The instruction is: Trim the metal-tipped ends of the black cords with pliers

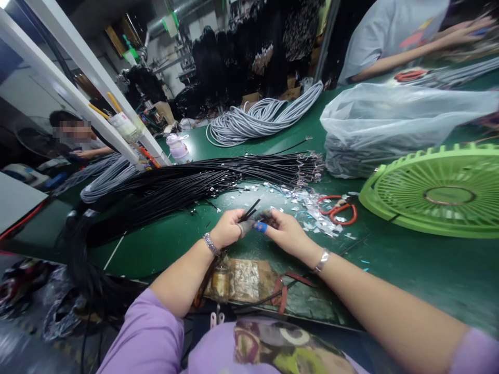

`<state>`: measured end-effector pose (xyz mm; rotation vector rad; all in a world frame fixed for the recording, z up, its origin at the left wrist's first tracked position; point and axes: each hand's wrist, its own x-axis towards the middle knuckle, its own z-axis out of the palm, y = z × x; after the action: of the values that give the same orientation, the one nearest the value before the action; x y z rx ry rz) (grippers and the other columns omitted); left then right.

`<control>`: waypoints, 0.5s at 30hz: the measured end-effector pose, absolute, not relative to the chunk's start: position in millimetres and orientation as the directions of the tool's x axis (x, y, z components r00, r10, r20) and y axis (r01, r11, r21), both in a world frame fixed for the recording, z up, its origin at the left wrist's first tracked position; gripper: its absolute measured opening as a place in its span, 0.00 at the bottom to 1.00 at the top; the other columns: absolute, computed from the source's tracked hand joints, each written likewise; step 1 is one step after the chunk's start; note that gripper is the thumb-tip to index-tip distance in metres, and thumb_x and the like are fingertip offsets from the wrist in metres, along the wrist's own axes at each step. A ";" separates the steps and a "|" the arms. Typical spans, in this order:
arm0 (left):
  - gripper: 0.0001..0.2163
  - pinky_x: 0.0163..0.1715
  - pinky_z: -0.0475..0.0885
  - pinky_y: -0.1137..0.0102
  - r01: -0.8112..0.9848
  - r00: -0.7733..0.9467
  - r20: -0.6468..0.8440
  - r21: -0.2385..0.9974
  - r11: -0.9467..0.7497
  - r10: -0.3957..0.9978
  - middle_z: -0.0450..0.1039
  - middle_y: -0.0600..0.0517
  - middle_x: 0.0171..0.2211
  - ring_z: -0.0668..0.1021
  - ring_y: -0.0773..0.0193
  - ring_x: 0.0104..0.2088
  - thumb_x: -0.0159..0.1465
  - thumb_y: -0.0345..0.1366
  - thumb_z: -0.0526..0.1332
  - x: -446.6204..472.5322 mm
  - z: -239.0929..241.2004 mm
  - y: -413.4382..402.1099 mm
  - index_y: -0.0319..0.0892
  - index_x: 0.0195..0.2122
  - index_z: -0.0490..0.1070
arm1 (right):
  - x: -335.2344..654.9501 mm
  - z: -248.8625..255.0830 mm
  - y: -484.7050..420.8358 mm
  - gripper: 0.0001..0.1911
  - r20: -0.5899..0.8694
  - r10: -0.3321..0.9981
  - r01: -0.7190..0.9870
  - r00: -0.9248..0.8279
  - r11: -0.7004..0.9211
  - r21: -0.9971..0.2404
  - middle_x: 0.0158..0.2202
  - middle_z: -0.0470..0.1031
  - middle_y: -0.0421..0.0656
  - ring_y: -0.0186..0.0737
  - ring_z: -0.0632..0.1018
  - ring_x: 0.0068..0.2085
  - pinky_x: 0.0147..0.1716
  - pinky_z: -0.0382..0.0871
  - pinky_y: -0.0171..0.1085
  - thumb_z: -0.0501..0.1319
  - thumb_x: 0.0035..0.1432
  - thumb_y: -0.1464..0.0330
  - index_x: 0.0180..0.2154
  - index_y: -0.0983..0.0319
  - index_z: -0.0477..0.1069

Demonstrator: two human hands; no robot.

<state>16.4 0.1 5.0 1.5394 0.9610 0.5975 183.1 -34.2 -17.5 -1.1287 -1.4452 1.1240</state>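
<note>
Over the green table, my left hand (229, 228) is closed around a few short black cable ends (251, 209) that stick up past its fingers. A grey covering wraps its thumb. My right hand (286, 231) meets it fingertip to fingertip, fingers pinched together, with blue tape (260, 226) around the thumb and dark coverings on other fingers. What the right fingers hold is hidden. Just beyond both hands lies a thick bundle of black cables (183, 179), its stripped ends showing thin coloured wires (310, 169).
Red-handled scissors (338, 210) lie among foil scraps (312, 208). A green fan (436, 192) and a plastic bag (390, 119) stand at the right. Coiled grey cables (265, 122) and a lilac bottle (177, 147) are behind. Two co-workers sit farther off. Red-handled pliers (283, 293) lie near my body.
</note>
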 end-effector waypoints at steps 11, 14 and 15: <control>0.22 0.11 0.52 0.78 0.240 0.538 -0.175 0.970 0.049 0.825 0.61 0.60 0.13 0.59 0.77 0.11 0.47 0.54 0.66 14.1 7.7 2.2 0.38 0.29 0.68 | 187.0 -11.8 -35.7 0.20 0.100 0.973 0.005 -0.209 0.104 -0.995 0.22 0.68 0.37 0.31 0.65 0.21 0.20 0.61 0.33 0.60 0.51 0.49 0.29 0.60 0.67; 0.22 0.11 0.51 0.78 0.224 0.547 -0.176 0.973 0.059 0.819 0.61 0.60 0.13 0.59 0.76 0.11 0.46 0.54 0.66 13.6 7.5 2.7 0.38 0.28 0.67 | 186.2 -9.2 -37.3 0.21 0.045 0.980 -0.043 -0.196 0.037 -0.998 0.19 0.66 0.36 0.29 0.63 0.19 0.16 0.55 0.31 0.61 0.50 0.48 0.28 0.60 0.66; 0.22 0.11 0.51 0.77 0.219 0.549 -0.175 0.974 0.061 0.817 0.61 0.60 0.13 0.59 0.76 0.11 0.46 0.54 0.67 13.3 7.1 3.0 0.38 0.28 0.67 | 185.8 -9.0 -37.7 0.21 0.029 0.980 -0.054 -0.195 0.019 -0.998 0.19 0.65 0.36 0.28 0.62 0.18 0.15 0.53 0.30 0.61 0.49 0.48 0.27 0.60 0.66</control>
<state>13.3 3.0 7.1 1.4779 0.9376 0.5718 185.8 -37.7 -9.0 -1.0527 -1.3236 1.3583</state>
